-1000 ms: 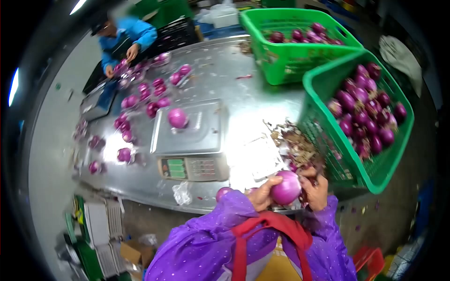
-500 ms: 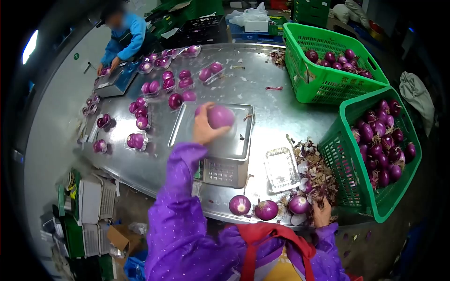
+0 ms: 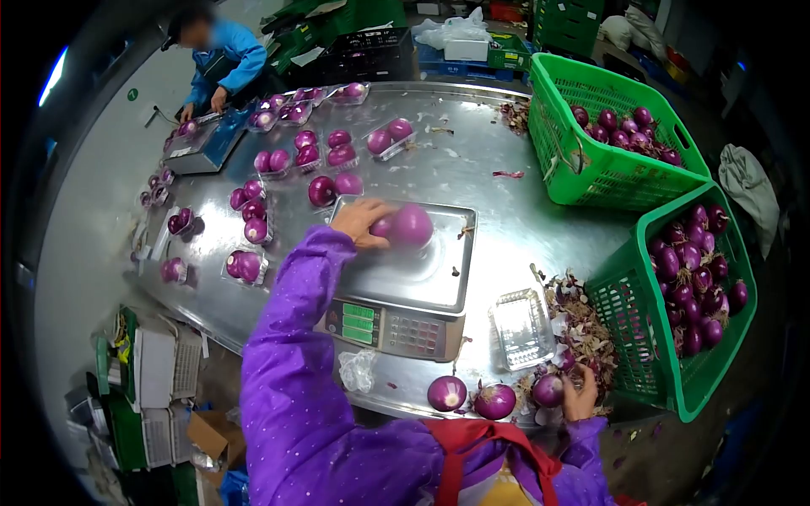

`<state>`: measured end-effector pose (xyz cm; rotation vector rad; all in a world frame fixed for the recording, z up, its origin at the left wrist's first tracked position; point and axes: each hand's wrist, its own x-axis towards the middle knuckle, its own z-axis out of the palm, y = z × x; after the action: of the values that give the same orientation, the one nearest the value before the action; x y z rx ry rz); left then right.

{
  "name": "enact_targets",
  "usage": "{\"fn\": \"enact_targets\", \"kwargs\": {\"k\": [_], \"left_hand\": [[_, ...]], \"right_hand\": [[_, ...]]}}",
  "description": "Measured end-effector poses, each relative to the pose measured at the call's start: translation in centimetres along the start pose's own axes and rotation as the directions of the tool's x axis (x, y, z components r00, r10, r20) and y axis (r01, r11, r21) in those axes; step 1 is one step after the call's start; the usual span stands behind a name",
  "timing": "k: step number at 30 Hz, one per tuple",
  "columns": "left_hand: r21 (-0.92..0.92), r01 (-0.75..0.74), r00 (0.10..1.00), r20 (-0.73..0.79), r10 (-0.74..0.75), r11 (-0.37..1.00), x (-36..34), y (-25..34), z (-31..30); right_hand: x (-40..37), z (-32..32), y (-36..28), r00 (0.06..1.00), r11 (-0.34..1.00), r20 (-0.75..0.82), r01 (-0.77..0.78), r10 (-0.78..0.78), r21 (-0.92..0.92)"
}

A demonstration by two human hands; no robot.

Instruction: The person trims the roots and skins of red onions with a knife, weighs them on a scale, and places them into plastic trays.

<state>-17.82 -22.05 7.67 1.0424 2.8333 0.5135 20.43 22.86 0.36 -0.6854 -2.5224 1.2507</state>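
Left hand (image 3: 363, 223), head view: fingers and thumb lie against a partly hidden onion (image 3: 383, 226) at the scale (image 3: 396, 282); I cannot tell from here whether they grip it. Blurred larger onion (image 3: 413, 225) just beside, over the same pan. Right hand (image 3: 580, 393) sits low at the near edge of the desk (image 3: 506, 215), fingers curled, next to a third onion (image 3: 548, 390); I cannot make out whether they clamp it. I log two more onions (image 3: 446, 393) leftward, a clear tray (image 3: 521, 329) beyond, dry skins (image 3: 601, 350) alongside, dark green basket (image 3: 623, 325) to the right.
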Motion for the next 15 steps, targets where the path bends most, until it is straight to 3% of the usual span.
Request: {"fn": "enact_targets", "kwargs": {"k": [1,2,3,5,7,9,10,11,13,14,15], "left_hand": [[0.005,0.001,1.000,-0.008,-0.001,1.000,-0.1,-0.8,-0.1],[-0.012,0.019,0.995,-0.098,-0.020,1.000,-0.6,-1.1,0.4],[-0.057,0.024,0.985,-0.167,-0.033,0.998,-1.0,-1.3,0.9],[-0.153,0.027,0.956,-0.285,-0.071,0.988,-1.6,-1.5,2.0],[-0.151,-0.027,0.911,-0.411,-0.037,0.988,-1.7,-1.6,3.4],[-0.134,-0.024,0.849,-0.526,-0.051,0.991,-2.0,-0.9,4.3],[-0.028,0.011,0.830,-0.557,-0.025,1.000,-2.2,-0.5,4.2],[-0.065,0.036,0.810,-0.583,-0.067,0.997,-2.1,-0.3,4.5],[-0.139,0.091,0.762,-0.628,-0.159,0.986,-2.0,-0.2,5.4],[-0.310,0.081,0.797,-0.550,-0.249,0.947,-2.1,0.1,5.2],[-0.330,0.089,0.805,-0.533,-0.263,0.940,-2.2,0.0,5.2]], "right_hand": [[0.5,-0.4,0.7,0.998,0.998,-0.002,-0.070,0.070,0.011],[0.7,-0.9,1.0,0.994,0.995,-0.101,-0.054,0.046,-0.082],[1.0,-1.4,0.8,0.986,0.990,-0.119,-0.127,0.119,-0.062],[2.7,-0.5,0.6,0.995,0.990,-0.078,-0.043,0.054,0.135],[5.0,2.5,-5.9,0.993,0.973,0.094,-0.095,0.076,0.211],[7.4,7.3,-13.3,0.975,0.967,0.214,-0.004,-0.052,0.253],[8.6,9.0,-18.0,0.909,0.937,0.408,-0.211,0.083,0.279],[9.7,12.1,-19.5,0.899,0.940,0.387,0.073,-0.207,0.332],[11.6,18.0,-23.6,0.813,0.813,0.396,0.153,-0.426,0.562],[12.7,19.7,-26.0,0.735,0.784,0.319,0.456,-0.599,0.421],[13.5,22.0,-27.1,0.687,0.730,0.262,0.586,-0.678,0.352]]}}
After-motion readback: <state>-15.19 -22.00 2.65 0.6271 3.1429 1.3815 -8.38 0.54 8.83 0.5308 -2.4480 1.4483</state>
